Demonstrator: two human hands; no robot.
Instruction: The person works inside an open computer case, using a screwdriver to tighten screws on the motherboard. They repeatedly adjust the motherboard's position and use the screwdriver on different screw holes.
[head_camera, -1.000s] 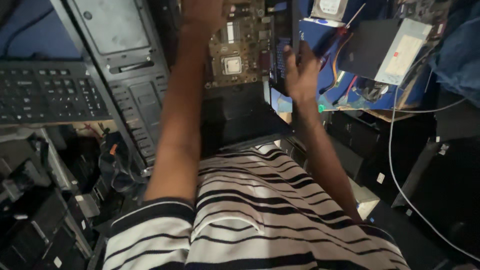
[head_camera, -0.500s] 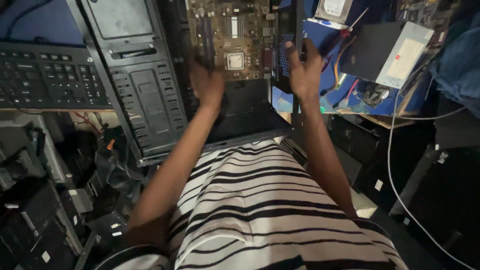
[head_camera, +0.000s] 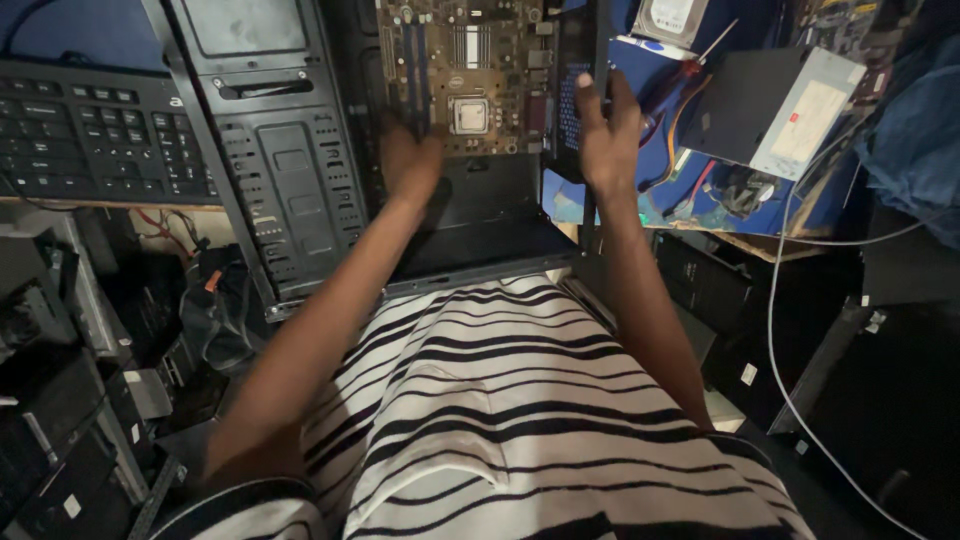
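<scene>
**A:** How far along did the work look?

**B:** Partway, I judged. The black computer case (head_camera: 300, 170) lay open on the desk with its side panel off, and the green circuit board (head_camera: 470, 70) sat inside it, toward the far end. The square processor (head_camera: 470, 115) on the board was bare, with no cooler over it. The grey power supply (head_camera: 785, 105) lay outside the case on the blue surface to the right, and a hard drive (head_camera: 672, 18) lay just beyond it at the top edge. So those parts were not in the case, and the near half of the case held nothing I could make out.

**A:** And the hands?

**B:** The left hand (head_camera: 410, 165) was inside the case at the near edge of the board, blurred, so I could not tell whether it gripped anything. The right hand (head_camera: 605, 135) was wrapped around the upright right wall of the case, fingers (head_camera: 588, 100) spread over its perforated edge, holding no tool.

**A:** Anything else close by?

**B:** A red-handled screwdriver (head_camera: 690, 70) lay just right of that hand, beside loose wires (head_camera: 690, 180). A black keyboard (head_camera: 90, 140) sat left of the case.
</scene>
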